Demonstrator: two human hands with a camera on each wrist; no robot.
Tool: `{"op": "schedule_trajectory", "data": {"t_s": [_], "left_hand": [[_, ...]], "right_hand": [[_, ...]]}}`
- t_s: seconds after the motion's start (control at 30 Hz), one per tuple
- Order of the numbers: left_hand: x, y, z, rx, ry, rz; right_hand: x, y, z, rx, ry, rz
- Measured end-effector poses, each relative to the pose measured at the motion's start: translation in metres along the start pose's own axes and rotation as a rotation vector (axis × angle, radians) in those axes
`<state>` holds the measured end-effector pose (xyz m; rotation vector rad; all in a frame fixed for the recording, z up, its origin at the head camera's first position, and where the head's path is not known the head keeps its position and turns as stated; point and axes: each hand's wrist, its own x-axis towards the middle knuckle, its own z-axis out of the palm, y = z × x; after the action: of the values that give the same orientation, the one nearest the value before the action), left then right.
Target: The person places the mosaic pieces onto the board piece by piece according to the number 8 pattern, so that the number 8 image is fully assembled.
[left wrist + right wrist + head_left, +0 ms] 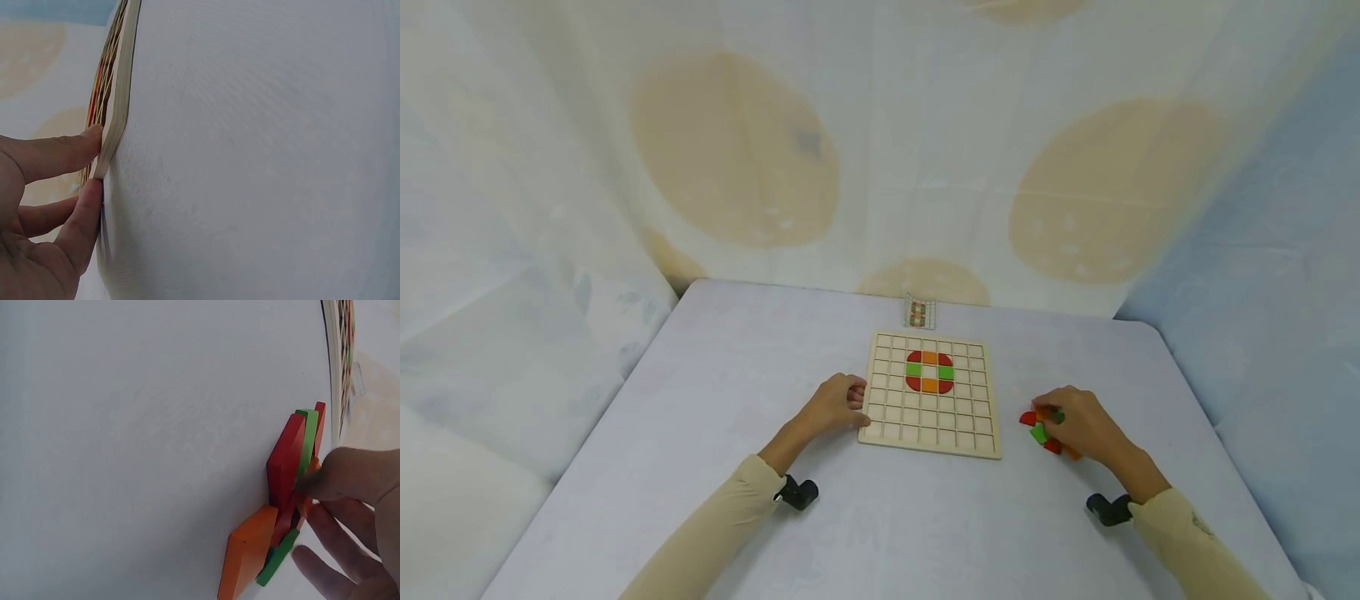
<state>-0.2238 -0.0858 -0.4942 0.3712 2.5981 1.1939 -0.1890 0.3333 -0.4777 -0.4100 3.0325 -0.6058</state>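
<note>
A square wooden grid board (917, 423) lies mid-table, with a ring of red, orange and green tiles (929, 385) set in its upper part. My left hand (833, 405) grips the board's left edge; in the left wrist view, thumb and forefinger meet its wooden rim (124, 78). To the right of the board, my right hand (1081, 423) reaches into a small pile of loose tiles. Its thumb and finger pinch an orange tile (304, 504) there. Around it lie red tiles (287, 456), green tiles (278, 557) and another orange tile (249, 547).
Behind the board a small pattern card (920, 313) shows a coloured grid design. The white table (760, 333) is bordered by hanging cloth (925, 167) at the back and both sides. A black camera mount sits on each wrist.
</note>
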Motion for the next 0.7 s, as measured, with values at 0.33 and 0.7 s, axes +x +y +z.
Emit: {"op": "schedule_trajectory", "data": {"t_s": [0.33, 0.7], "left_hand": [[0.000, 0.000, 0.000, 0.012, 0.003, 0.000], [0.000, 0.000, 0.000, 0.003, 0.004, 0.004]], "right_hand": [[0.008, -0.007, 0.001, 0.038, 0.148, -0.157], [0.036, -0.034, 0.017, 0.100, 0.132, -0.266]]}}
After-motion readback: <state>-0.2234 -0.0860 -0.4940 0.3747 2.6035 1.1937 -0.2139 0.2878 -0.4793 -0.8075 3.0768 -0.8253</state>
